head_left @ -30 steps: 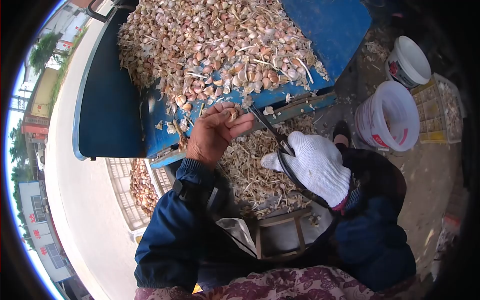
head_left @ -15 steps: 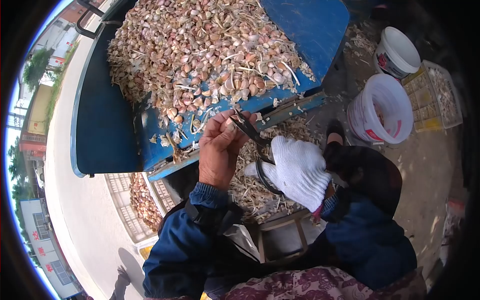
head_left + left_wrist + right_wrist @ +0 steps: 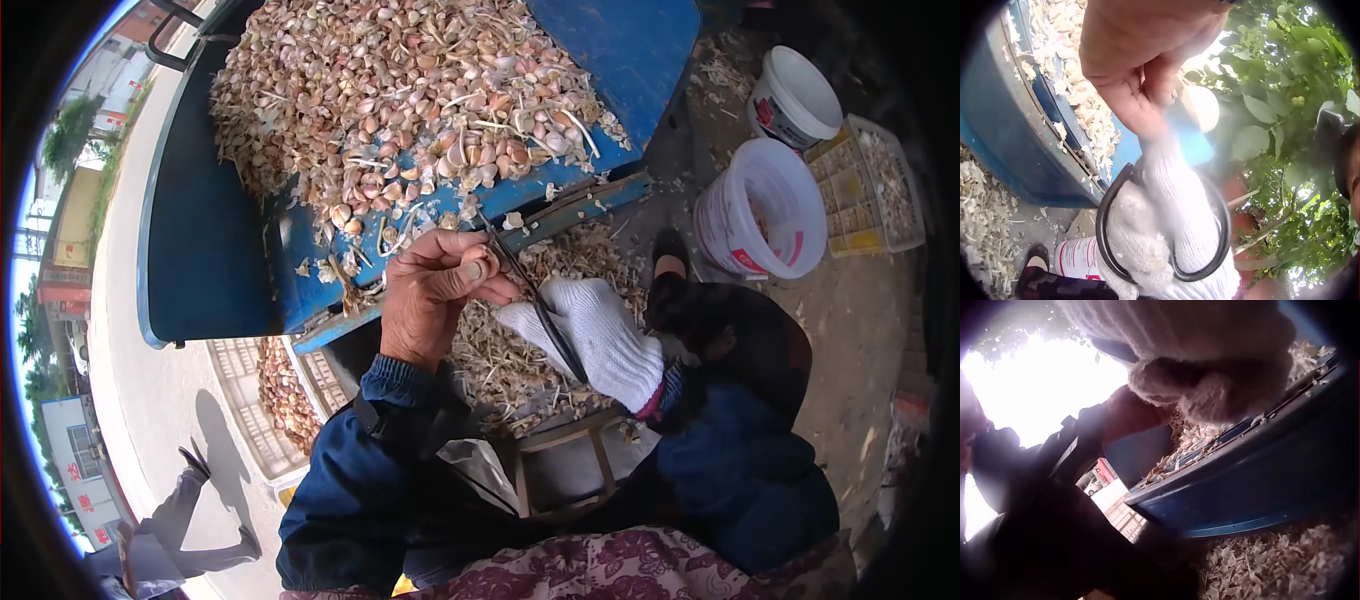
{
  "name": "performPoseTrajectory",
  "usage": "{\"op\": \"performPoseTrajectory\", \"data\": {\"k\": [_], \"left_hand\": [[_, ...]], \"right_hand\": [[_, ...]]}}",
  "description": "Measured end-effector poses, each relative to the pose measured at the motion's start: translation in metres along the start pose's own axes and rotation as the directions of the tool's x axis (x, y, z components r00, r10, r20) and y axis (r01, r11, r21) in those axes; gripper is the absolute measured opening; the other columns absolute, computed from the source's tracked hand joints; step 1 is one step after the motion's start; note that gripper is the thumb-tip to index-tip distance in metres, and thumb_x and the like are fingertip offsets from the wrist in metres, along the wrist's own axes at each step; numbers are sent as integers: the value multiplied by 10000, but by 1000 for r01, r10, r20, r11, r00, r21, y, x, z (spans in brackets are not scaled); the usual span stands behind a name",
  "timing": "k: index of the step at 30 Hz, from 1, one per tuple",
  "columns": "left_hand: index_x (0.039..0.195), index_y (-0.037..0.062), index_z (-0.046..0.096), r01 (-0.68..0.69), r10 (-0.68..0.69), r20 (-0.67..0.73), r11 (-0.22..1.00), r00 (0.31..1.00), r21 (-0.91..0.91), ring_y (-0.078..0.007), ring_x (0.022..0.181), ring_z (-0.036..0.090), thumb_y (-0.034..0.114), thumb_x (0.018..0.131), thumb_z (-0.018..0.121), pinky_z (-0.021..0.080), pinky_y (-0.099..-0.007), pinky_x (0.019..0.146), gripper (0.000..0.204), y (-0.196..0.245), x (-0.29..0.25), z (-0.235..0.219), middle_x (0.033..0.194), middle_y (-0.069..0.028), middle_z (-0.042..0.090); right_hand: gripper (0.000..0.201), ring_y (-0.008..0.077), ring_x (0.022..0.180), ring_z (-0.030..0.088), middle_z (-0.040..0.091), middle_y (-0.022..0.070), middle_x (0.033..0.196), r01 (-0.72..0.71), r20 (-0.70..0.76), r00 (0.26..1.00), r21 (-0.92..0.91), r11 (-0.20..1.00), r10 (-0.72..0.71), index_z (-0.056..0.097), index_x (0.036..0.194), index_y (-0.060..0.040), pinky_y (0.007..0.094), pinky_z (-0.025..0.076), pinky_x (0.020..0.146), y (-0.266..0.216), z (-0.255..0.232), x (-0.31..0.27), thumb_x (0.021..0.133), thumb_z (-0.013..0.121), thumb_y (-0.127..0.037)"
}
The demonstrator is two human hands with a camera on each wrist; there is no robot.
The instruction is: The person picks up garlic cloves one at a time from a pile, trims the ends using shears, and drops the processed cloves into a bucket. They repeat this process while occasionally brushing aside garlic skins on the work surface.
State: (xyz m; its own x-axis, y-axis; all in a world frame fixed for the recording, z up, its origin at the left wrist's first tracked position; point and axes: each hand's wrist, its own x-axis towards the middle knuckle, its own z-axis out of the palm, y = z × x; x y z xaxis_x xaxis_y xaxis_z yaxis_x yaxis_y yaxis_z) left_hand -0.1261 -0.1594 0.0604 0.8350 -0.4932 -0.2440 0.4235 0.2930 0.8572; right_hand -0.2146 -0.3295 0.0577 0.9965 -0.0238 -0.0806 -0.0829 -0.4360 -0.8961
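Note:
In the head view my bare left hand (image 3: 425, 300) pinches a garlic clove between thumb and fingers, just off the front lip of a blue metal hopper (image 3: 225, 250). The pale clove (image 3: 1202, 107) shows past the fingertips in the left wrist view. My right hand (image 3: 600, 335), in a white knitted glove, grips black-handled scissors (image 3: 553, 330). Their blades point up alongside the left fingertips. Both handle loops (image 3: 1103, 228) circle gloved fingers in the left wrist view. A broad heap of garlic cloves (image 3: 400, 90) covers the hopper floor beyond both hands.
Dry skins and stem scraps (image 3: 520, 370) lie below the lip. A white crate (image 3: 240, 400) with cloves stands at left. At right are two white buckets (image 3: 715, 215) and a yellowish crate (image 3: 845, 195). A person's legs (image 3: 180, 520) show at lower left.
The scissors came in to the left hand's fingertips, and their blades now stand steeper along them. The gloved hand shifted left overall. A walking person entered at lower left.

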Motion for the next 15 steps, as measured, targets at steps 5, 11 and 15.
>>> {"op": "performPoseTrajectory", "data": {"k": [5,11,15], "left_hand": [[1024,-29,600,32,-34,-32,998,999,-57,-299,785,695,-8,839,639,592,-386,702,191,3,5,-25,927,-178,658],[872,6,574,36,-68,-316,994,946,-106,-200,679,562,89,853,581,487,-319,615,85,22,7,-78,786,-75,566],[852,19,599,17,285,-547,876,787,482,-135,546,491,117,886,608,391,-287,502,104,42,25,-142,601,-13,488]], "right_hand": [[490,349,589,611,593,209,624,-187,124,978,143,972,170,675,780,5,420,444,537,-5,-3,2,856,638,-477],[500,244,511,580,571,111,539,-283,133,955,124,951,267,610,702,-8,369,414,483,-24,-11,7,871,642,-477],[489,249,500,582,593,130,562,-143,74,987,-3,990,143,593,695,10,372,408,465,-21,-9,9,848,684,-446]]}}
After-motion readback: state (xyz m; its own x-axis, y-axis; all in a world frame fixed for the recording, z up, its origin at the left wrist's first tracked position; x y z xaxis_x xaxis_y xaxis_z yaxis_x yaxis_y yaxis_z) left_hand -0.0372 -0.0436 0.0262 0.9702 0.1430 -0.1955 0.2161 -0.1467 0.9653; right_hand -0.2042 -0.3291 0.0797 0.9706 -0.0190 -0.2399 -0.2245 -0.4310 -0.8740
